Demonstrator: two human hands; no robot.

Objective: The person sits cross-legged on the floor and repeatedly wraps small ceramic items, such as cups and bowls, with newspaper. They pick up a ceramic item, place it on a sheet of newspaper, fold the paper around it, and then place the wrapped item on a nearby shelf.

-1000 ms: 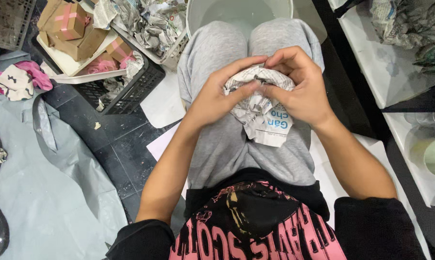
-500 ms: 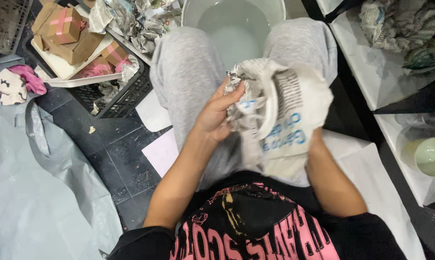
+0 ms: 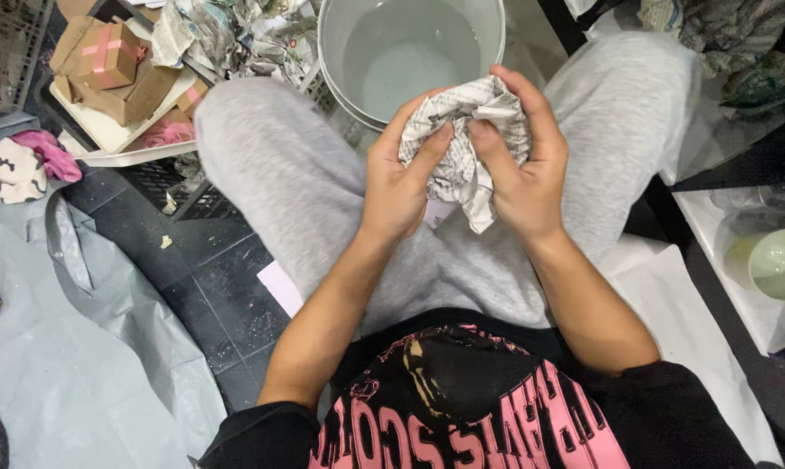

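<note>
Left hand (image 3: 399, 187) and right hand (image 3: 521, 178) both clenched around crumpled printed newspaper bundle (image 3: 465, 143), held between spread grey-trousered knees, just short of near rim of pale round plastic bucket (image 3: 336, 74) at 12 o'clock. Black plastic crate (image 3: 162, 174) crowds 10 o'clock; dark tiled floor (image 3: 206, 269) open at 8. Half second earlier paper hung unfolded, lower over lap; now balled, raised toward bucket, knees wider.

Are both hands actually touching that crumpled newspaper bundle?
Touching. The head view shows the left hand and right hand wrapped around the newspaper bundle, thumbs pressed into its front and fingers curled over its sides.
</note>
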